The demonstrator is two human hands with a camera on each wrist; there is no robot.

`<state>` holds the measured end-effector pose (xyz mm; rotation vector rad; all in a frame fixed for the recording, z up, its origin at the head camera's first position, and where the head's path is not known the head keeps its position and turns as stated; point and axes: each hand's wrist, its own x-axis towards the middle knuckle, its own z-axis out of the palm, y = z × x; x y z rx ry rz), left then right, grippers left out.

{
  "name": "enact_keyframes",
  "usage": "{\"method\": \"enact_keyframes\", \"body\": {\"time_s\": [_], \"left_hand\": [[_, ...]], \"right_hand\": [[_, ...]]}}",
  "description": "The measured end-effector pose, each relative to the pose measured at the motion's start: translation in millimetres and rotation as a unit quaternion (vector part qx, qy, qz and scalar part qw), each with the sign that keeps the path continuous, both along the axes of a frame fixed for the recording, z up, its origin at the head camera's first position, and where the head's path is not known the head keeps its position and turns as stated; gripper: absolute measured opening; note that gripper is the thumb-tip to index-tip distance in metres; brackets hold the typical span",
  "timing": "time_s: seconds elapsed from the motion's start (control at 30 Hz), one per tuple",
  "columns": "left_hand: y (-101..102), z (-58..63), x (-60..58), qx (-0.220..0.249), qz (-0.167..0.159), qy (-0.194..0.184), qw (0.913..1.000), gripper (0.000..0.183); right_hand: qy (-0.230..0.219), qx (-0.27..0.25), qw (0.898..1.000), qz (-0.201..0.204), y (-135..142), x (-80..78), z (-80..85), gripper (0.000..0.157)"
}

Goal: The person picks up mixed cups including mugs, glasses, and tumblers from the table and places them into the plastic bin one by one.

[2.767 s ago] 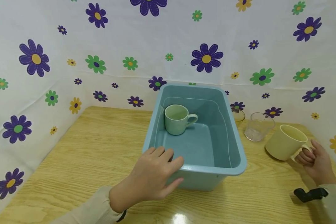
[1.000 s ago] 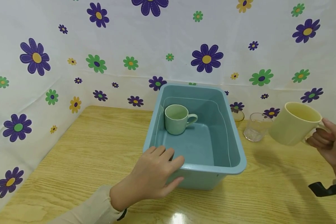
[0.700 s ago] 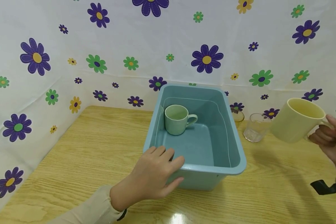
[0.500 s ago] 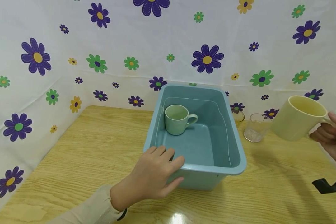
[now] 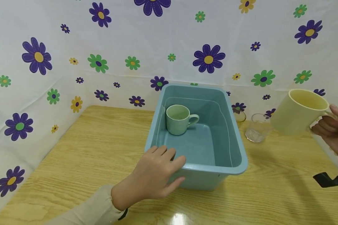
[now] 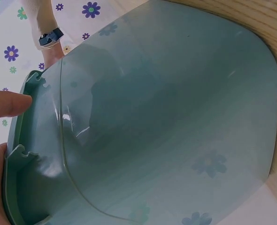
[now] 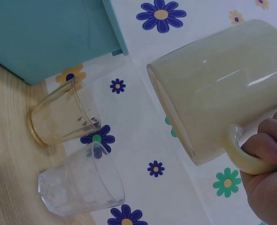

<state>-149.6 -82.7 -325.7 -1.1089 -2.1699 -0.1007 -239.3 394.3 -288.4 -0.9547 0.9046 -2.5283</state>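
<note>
My left hand (image 5: 155,173) grips the near rim of the blue plastic tub (image 5: 214,168), fingers over the edge and thumb on the outside. In the left wrist view the tub's outer wall (image 6: 152,117) fills most of the picture. A pale green mug (image 5: 176,120) stands upright inside the tub near its left wall, handle to the right. At the right, my right hand (image 5: 330,129) holds a pale yellow mug (image 5: 297,114) by its handle, raised above the table and slightly tilted. The right wrist view shows fingers (image 7: 267,145) curled through the handle.
Right of the tub, a clear glass (image 5: 256,131) stands on the wooden table (image 5: 101,140). Behind it an amber glass (image 7: 65,115) is partly hidden by the tub in the head view. A flower-patterned cloth (image 5: 115,47) hangs at the back and sides.
My right hand took the yellow mug off the table by its handle and raised it; over the last half second it has risen a little more. The left hand and tub stay put.
</note>
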Motion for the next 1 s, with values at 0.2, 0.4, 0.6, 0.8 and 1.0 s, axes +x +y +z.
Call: {"method": "enact_keyframes", "body": {"time_s": [0.2,0.4,0.6,0.8,1.0], "left_hand": [[0,-0.5,-0.3,0.000,0.001,0.005,1.0000,0.033],[0,-0.8,-0.1,0.001,0.002,0.009,1.0000,0.033],[0,-1.6,-0.7,0.004,-0.001,0.012,0.9999,0.033],[0,-1.1,-0.8,0.005,-0.003,0.011,0.9999,0.033],[0,-0.7,-0.6,0.006,-0.004,0.010,0.9999,0.033]], "right_hand": [[-0.013,0.003,0.999,-0.033,-6,0.8,3.7,0.046],[-0.018,0.004,0.999,-0.042,-11,-0.2,8.0,0.045],[-0.021,0.038,0.997,-0.070,-13,-0.4,13.1,0.049],[0.010,0.087,0.992,-0.087,-19,-2.9,18.2,0.048],[0.011,0.122,0.982,-0.147,-31,-2.3,24.3,0.049]]}}
